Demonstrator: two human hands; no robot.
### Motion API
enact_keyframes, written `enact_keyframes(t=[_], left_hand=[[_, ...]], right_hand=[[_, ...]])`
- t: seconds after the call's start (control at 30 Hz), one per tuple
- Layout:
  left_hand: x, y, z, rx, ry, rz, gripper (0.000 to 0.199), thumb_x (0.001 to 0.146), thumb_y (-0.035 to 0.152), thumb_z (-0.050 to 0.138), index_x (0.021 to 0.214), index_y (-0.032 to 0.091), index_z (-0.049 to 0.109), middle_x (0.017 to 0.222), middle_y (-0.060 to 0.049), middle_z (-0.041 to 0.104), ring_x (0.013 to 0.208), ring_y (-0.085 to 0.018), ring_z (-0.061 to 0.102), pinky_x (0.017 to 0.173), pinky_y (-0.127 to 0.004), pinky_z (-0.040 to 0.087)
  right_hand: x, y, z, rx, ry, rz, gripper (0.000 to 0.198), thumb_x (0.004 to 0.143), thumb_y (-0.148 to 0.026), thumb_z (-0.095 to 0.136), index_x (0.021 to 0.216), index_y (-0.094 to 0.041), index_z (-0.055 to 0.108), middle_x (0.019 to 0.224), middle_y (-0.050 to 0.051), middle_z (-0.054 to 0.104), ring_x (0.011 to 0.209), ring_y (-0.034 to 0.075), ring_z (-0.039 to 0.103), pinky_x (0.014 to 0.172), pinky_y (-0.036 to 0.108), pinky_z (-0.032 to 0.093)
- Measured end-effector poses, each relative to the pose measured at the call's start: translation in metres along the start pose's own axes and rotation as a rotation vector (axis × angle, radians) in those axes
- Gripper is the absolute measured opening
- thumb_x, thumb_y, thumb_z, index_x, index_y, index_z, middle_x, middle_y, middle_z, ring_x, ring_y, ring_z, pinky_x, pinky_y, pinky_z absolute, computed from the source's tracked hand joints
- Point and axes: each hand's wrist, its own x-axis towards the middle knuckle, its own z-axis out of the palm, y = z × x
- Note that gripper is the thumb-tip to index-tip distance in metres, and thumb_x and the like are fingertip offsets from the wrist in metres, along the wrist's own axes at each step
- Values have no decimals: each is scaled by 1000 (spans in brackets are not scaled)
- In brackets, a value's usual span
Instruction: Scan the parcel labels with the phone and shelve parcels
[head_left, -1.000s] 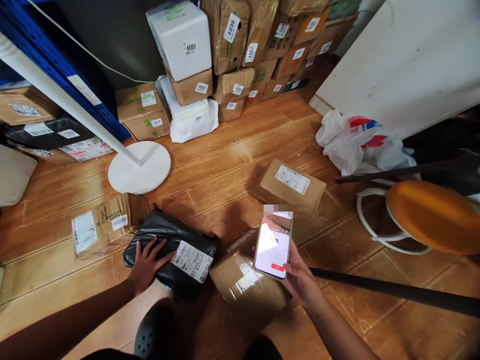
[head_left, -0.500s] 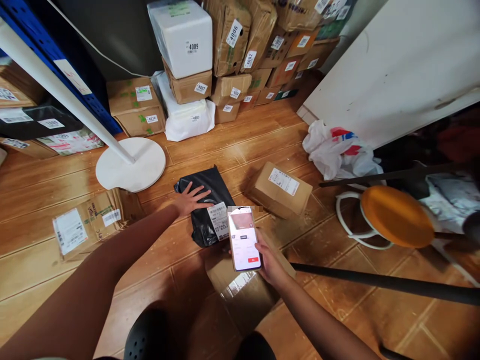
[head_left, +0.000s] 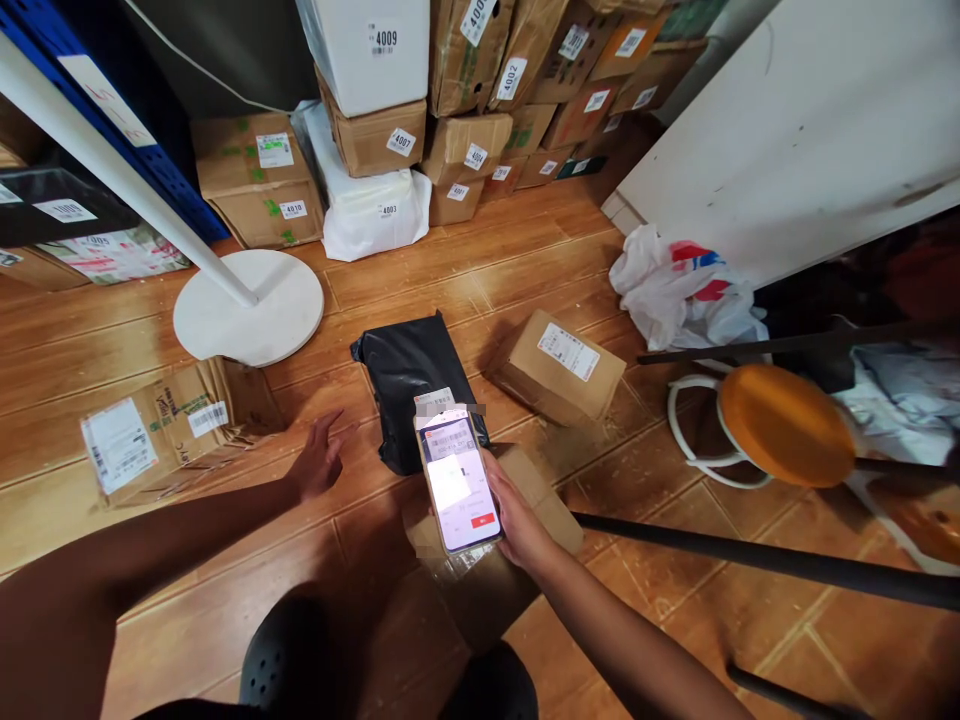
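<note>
My right hand (head_left: 516, 512) is closed around a smartphone (head_left: 459, 485) with its lit screen facing up at me. On the screen is a view of a label above a red button. The phone hangs over the lower part of a black plastic parcel (head_left: 409, 365), hiding most of that parcel's white label (head_left: 435, 400). To the parcel's left, my left hand (head_left: 319, 462) hovers above the floor with fingers apart and nothing in it. Beneath the phone and right hand lies a cardboard box (head_left: 536, 480), partly covered from sight.
Another labelled box (head_left: 556, 368) sits right of the parcel, and a crumpled box (head_left: 184, 425) lies left. A white round stand base (head_left: 281, 320) is behind. Numbered boxes (head_left: 461, 150) are stacked at the back. An orange stool (head_left: 784, 425) and dark bars (head_left: 750, 555) stand right.
My left hand has come off the black parcel and moved left and down. The phone has shifted slightly left, over the parcel's label, and its screen now shows that label.
</note>
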Motion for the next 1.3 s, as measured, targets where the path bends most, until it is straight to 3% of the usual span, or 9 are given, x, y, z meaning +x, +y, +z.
enact_keyframes(t=[0.1,0.3,0.47,0.73,0.87,0.97,1.1,1.3], left_hand=[[-8,4,-7,-37,-14,-44,85,80,1,48,154,28,15,153,-20,18,141,-40,26,105,-66,38],[-9,13,-15,-56,-59,-65,84,80,2,50,153,28,17,150,-20,20,139,-40,28,103,-65,40],[-8,13,-16,-87,-57,-72,77,82,4,47,151,26,23,151,-19,21,139,-39,29,104,-64,40],[-10,12,-19,-74,-79,-46,80,82,2,47,153,25,17,149,-21,20,138,-40,27,104,-66,38],[-11,16,-22,-85,-90,-51,82,81,3,48,153,27,18,151,-21,19,139,-40,27,105,-65,38],[-12,16,-22,-94,-120,-68,80,81,4,48,152,27,19,151,-20,20,139,-39,28,104,-64,39],[-16,14,-17,-95,-122,-68,75,81,5,49,150,23,25,150,-20,23,139,-39,29,104,-63,40],[-15,14,-8,-182,-131,-117,66,89,17,49,151,23,28,152,-19,24,141,-37,29,108,-64,35]], right_hand=[[1,0,0,18,9,-15,49,82,-58,67,122,-29,61,117,3,74,98,24,72,84,38,58],[2,2,-3,55,0,-1,49,81,-58,67,119,-28,60,107,2,76,81,23,75,76,38,60],[0,0,0,59,-10,7,49,82,-57,66,122,-29,59,117,4,73,98,26,72,82,42,60],[-4,-3,1,27,1,-5,48,81,-57,67,119,-28,60,116,4,74,96,26,73,83,41,58],[-12,-4,-5,60,-76,54,68,68,-33,81,129,-33,51,119,2,73,94,27,74,85,43,57],[-21,-4,-12,12,-134,46,85,65,-21,82,137,-39,41,128,1,68,105,27,71,96,47,52],[-32,0,-27,-68,-148,-14,84,71,-23,80,142,-39,37,131,4,66,112,27,68,99,49,50],[-40,0,-46,-104,-52,-28,84,72,-27,80,143,-37,36,137,7,63,123,30,62,103,53,47]])
